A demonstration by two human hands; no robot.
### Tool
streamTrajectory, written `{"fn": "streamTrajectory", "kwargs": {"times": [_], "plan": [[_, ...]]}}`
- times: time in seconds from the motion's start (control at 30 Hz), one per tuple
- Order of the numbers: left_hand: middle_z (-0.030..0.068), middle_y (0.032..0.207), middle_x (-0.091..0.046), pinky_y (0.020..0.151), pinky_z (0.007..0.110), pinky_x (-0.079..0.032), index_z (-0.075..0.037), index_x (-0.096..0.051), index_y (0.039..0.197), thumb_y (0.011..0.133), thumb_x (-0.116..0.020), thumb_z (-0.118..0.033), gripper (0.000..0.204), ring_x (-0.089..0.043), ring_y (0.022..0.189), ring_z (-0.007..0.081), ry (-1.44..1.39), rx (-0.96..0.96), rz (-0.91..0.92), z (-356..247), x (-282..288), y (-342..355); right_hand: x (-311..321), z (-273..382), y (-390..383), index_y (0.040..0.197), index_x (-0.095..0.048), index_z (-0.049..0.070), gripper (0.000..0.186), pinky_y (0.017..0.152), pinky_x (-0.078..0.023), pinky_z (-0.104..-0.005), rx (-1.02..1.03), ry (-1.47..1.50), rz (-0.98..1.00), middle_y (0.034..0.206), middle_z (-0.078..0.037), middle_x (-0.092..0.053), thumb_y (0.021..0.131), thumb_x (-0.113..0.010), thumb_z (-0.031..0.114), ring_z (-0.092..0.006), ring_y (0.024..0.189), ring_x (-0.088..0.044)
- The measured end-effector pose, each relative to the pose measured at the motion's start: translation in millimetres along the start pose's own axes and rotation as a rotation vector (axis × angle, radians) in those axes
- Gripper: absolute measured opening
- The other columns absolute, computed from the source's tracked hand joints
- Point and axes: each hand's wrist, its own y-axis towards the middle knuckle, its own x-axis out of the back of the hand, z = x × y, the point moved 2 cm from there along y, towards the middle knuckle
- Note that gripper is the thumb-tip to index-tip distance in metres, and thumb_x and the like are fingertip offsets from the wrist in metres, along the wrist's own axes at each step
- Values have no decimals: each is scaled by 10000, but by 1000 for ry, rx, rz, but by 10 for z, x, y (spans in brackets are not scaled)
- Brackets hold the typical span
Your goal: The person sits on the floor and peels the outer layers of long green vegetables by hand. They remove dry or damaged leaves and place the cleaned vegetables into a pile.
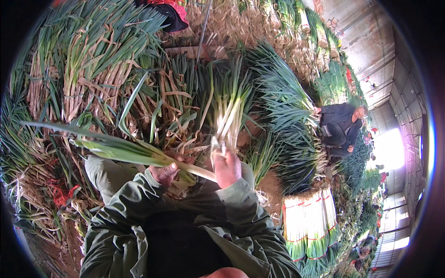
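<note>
My left hand (164, 172) is closed on a long leek (125, 150), its green leaves reaching left and its pale stalk pointing right. My right hand (226, 169) is closed beside the stalk's white end, at the foot of loose pale-stemmed leeks (232, 109) lying ahead of me. What its fingers grip among the pale, blurred shapes is unclear. Dry peeled leaves and more leeks surround my hands and lap.
Large leek piles (88, 69) fill the left and back. A co-worker (340, 129) crouches beside a leek heap (287, 116) at right. Tied bundles (308, 217) with red bands lie lower right. Red mesh (65, 194) lies at left. Other people are small along the shed's far right.
</note>
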Motion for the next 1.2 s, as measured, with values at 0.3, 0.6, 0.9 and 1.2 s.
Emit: {"fn": "streamTrajectory", "kwargs": {"times": [0.3,0.6,0.9,1.2], "plan": [[23,753,-510,607,310,-503,-119,-509,1047,902,-700,-541,486,-526,659,171,-113,-416,-826,-1096,503,284,771,-259,-174,1050,-586,45,225,591,-461,-327,152,339,445,807,-57,-616,994,-616,261,-192,671,-595],[-25,715,-493,535,272,-394,-146,-516,873,957,-684,-418,330,-436,567,128,-129,-608,-655,-1947,1171,284,1559,-905,-786,847,-678,120,235,622,-516,-483,302,-1001,389,779,-149,-671,866,-681,354,-377,755,-674],[-33,620,-532,494,261,-455,-169,-572,738,926,-720,-393,328,-491,543,108,-218,-830,-666,-3137,1995,-218,2824,-1812,-968,823,-717,57,350,682,-510,-486,-80,-791,193,786,-169,-676,862,-707,405,-319,756,-662],[-6,670,-541,458,279,-513,-138,-560,838,876,-780,-378,328,-534,569,129,-294,-785,-800,-2206,1479,305,-957,-461,-475,1220,-593,22,414,927,-529,-437,364,-413,913,1180,-188,-647,938,-656,317,-334,1089,-641]]}}
